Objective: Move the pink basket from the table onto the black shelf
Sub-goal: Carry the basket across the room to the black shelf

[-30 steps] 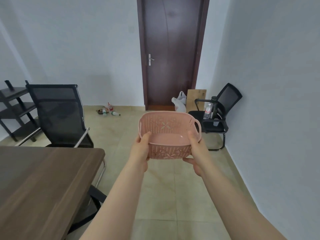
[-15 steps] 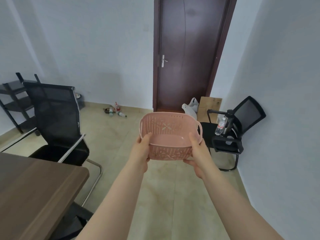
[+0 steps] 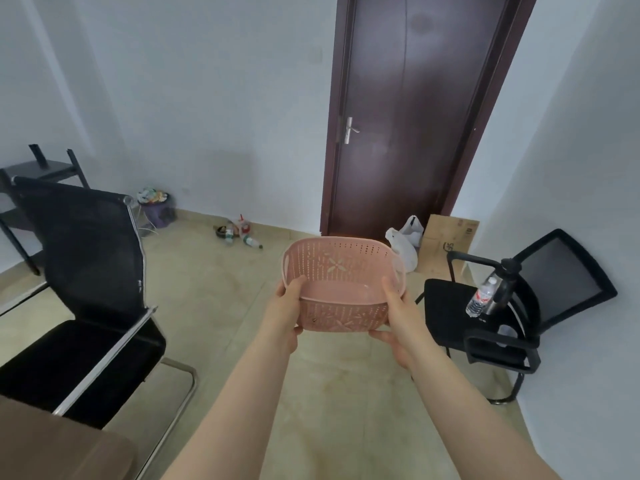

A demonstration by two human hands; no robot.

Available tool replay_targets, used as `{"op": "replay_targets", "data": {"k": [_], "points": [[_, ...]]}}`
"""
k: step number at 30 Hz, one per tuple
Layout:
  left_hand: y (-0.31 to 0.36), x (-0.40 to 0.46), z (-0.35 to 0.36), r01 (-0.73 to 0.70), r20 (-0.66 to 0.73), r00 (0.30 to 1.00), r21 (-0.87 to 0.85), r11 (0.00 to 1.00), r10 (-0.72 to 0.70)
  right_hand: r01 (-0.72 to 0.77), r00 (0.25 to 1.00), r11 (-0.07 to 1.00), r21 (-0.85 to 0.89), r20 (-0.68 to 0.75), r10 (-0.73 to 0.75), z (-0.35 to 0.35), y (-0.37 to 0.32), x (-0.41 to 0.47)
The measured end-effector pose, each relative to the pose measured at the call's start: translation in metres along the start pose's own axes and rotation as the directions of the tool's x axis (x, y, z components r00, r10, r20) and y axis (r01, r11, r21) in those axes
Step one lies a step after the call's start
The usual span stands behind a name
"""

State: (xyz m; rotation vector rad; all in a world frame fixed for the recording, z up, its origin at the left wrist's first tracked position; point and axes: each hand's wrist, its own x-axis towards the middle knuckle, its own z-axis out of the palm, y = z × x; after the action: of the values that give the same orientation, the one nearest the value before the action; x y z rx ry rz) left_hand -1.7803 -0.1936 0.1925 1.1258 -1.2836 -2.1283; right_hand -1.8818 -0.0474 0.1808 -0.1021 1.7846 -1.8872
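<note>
An empty pink basket [image 3: 341, 271] with slotted walls hangs in the air in front of me, above the tiled floor. My left hand [image 3: 285, 311] grips its near left corner, thumb over the rim. My right hand [image 3: 401, 318] grips the near right corner the same way, fingers under the base. The black shelf [image 3: 38, 168] stands against the wall at the far left, mostly hidden behind a chair back.
A black mesh chair [image 3: 83, 289] stands at my left between me and the shelf. The brown table corner [image 3: 52, 445] is at the bottom left. Another black chair [image 3: 485, 313] with a water bottle [image 3: 479, 297] is on the right. Bottles [image 3: 242, 233] lie by the dark door [image 3: 408, 116].
The view has shifted forward and left: the table has slid to the bottom left corner and the door has moved right. Both hands keep the same hold on the basket.
</note>
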Motion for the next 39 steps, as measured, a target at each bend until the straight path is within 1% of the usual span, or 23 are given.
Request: {"op": "replay_targets", "data": {"k": [7,12,17,24,28,32,39], "points": [[0.043,0.099,0.022,-0.002,-0.059,0.998,-0.026,1.000,0.000,-0.001,0.999,1.000,0.020,0.037,0.000,0.040,-0.033,0.097],[0.059,0.168,0.036,0.001,-0.121,0.993,-0.045,0.999,-0.007,-0.037,0.997,0.999,-0.016,0.073,0.038,0.063,-0.045,0.177],[0.080,0.244,0.055,-0.049,-0.211,0.977,-0.084,0.995,0.030,-0.039,0.985,0.998,-0.038,0.169,0.045,0.090,-0.061,0.272],[0.128,0.340,0.086,-0.096,-0.345,0.937,-0.131,0.987,0.046,-0.045,0.947,0.993,-0.110,0.313,0.077,0.134,-0.105,0.398],[0.151,0.382,0.088,-0.132,-0.412,0.910,-0.171,0.976,0.051,-0.031,0.921,0.987,-0.160,0.378,0.090,0.166,-0.124,0.454],[0.175,0.419,0.083,-0.176,-0.467,0.881,-0.181,0.968,0.073,-0.042,0.894,0.986,-0.162,0.434,0.110,0.200,-0.135,0.493],[0.210,0.501,0.064,-0.198,-0.506,0.860,-0.222,0.955,0.061,-0.026,0.864,0.982,-0.184,0.491,0.115,0.268,-0.143,0.567]]}}
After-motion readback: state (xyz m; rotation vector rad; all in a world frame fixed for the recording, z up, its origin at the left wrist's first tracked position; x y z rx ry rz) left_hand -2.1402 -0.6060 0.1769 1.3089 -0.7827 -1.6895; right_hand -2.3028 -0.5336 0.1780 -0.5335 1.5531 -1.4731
